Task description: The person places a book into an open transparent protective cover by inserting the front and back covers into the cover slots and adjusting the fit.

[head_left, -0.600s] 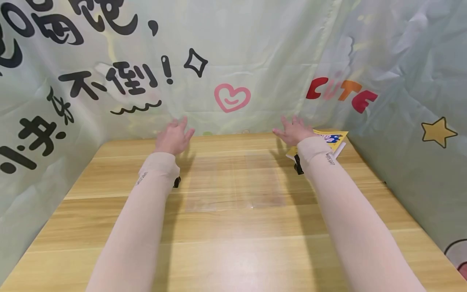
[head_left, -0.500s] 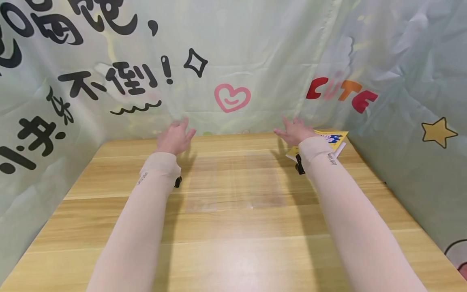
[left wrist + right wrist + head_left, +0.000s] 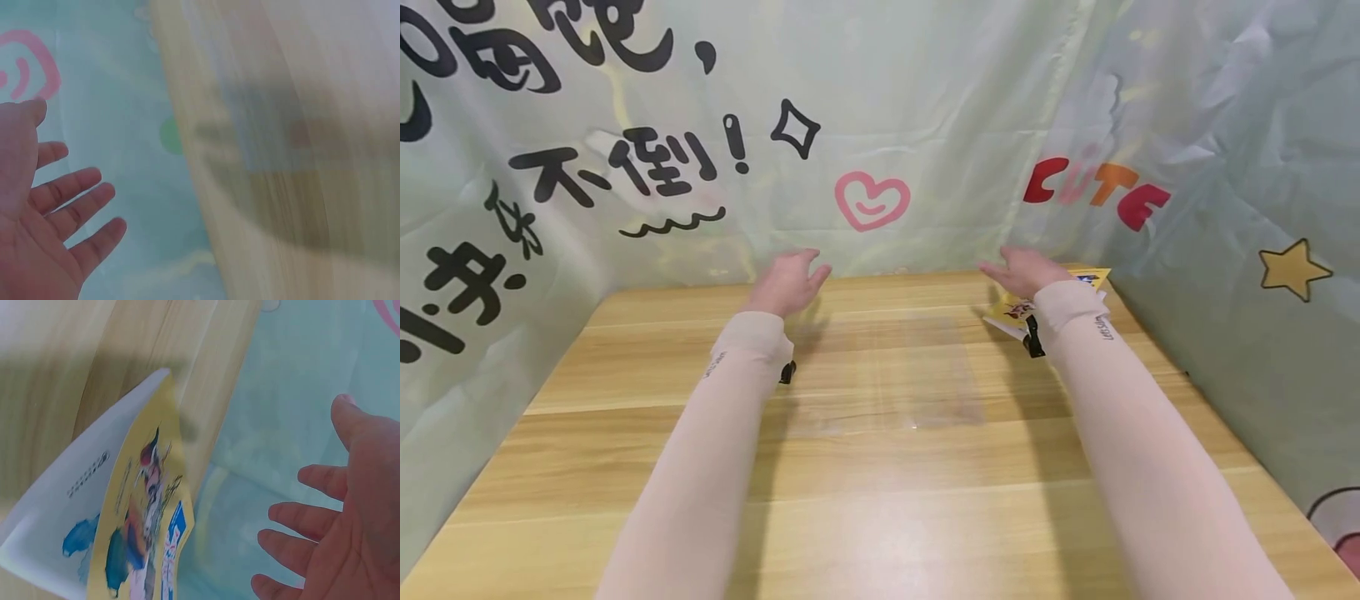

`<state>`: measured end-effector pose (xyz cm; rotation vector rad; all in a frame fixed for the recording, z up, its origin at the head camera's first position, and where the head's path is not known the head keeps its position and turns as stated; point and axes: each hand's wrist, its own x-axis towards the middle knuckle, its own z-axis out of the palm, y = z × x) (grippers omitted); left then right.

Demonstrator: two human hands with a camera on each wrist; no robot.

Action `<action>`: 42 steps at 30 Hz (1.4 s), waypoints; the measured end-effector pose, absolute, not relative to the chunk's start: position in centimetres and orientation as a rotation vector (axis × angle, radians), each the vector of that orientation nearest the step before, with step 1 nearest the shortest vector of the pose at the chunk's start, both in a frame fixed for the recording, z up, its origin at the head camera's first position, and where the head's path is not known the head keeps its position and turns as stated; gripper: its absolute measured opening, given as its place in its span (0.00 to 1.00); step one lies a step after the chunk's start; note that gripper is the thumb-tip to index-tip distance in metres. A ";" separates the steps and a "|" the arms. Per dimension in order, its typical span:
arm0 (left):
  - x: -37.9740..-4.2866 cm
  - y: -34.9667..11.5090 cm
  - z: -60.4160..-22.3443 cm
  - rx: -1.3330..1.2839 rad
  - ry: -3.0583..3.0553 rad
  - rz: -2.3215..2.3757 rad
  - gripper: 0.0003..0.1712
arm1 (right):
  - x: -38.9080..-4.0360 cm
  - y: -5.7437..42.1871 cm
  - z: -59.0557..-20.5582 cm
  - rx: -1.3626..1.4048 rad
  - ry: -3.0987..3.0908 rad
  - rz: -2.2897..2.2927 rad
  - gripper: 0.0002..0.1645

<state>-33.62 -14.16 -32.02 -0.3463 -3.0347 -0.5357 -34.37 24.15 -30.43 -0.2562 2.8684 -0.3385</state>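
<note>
Both bare hands are held out over the far edge of the table, with nothing in them. My left hand (image 3: 786, 283) has its fingers spread in the left wrist view, against the cloth backdrop. The right hand (image 3: 1028, 272), fingers apart and slightly bent, is beside a yellow-covered booklet (image 3: 1013, 310). In the right wrist view the booklet (image 3: 147, 487) stands partly open, showing a bird picture on its cover and a white page. The right sleeve hides part of it in the head view. A clear, thin plastic sheet (image 3: 887, 375) lies flat mid-table between the forearms.
The wood-grain table (image 3: 880, 517) ends at a pale printed cloth (image 3: 925, 100) behind it. More cloth (image 3: 1240, 275) hangs along the right side and to the left. Each wrist carries a small black strap part (image 3: 1033, 336) under the cuff.
Both hands have moved to the right, the left one more, and their fingers look less spread in the head view. That view has turned slightly. The plastic sheet stays in place on the table.
</note>
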 end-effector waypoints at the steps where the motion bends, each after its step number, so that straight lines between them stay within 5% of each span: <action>1: -33.7 -13.8 -32.1 -0.359 -3.035 -0.549 0.36 | -34.3 24.4 -30.4 -0.247 2.872 -0.339 0.58; 19: -33.3 -7.2 -33.3 -0.527 -3.074 -0.516 0.33 | -33.6 28.9 -30.5 -0.163 2.951 -0.245 0.51; 42: -31.6 0.2 -36.2 -0.752 -3.080 -0.427 0.30 | -32.0 33.8 -34.4 0.315 2.900 -0.352 0.41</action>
